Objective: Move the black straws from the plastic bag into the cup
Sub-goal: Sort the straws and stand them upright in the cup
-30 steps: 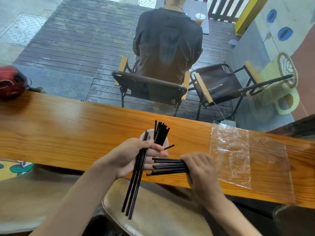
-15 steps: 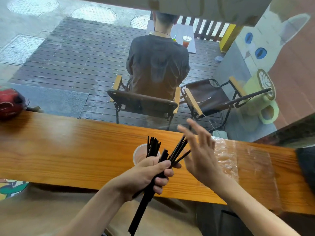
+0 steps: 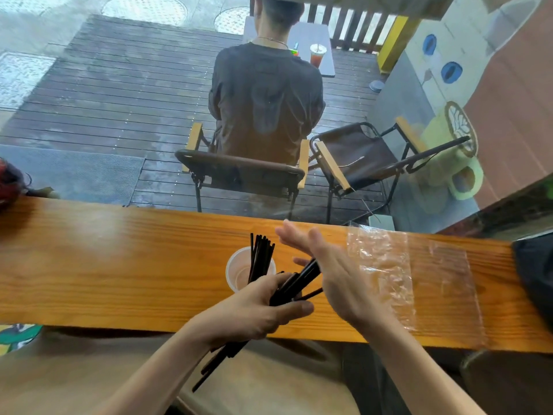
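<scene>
My left hand [image 3: 257, 307] grips a bundle of black straws [image 3: 294, 284] that slants from below the counter edge up toward the right. My right hand [image 3: 332, 271] is open with straight fingers, its palm pressed flat against the upper ends of that bundle. Just behind the hands stands a clear plastic cup [image 3: 238, 269] with several black straws in the cup [image 3: 261, 257], standing upright. To the right, the clear plastic bag [image 3: 419, 274] lies flat on the wooden counter [image 3: 104, 265] and looks empty.
A window runs along the counter's far edge; outside it a person sits in a chair on a deck. A red object [image 3: 7, 184] sits at the counter's far left and a dark cloth item [image 3: 535, 265] at its far right. A stool seat [image 3: 269, 384] is below me.
My right hand passed its straws to the left hand's bundle, opened, and now pats the straw ends with its palm. The camera view tilted upward.
</scene>
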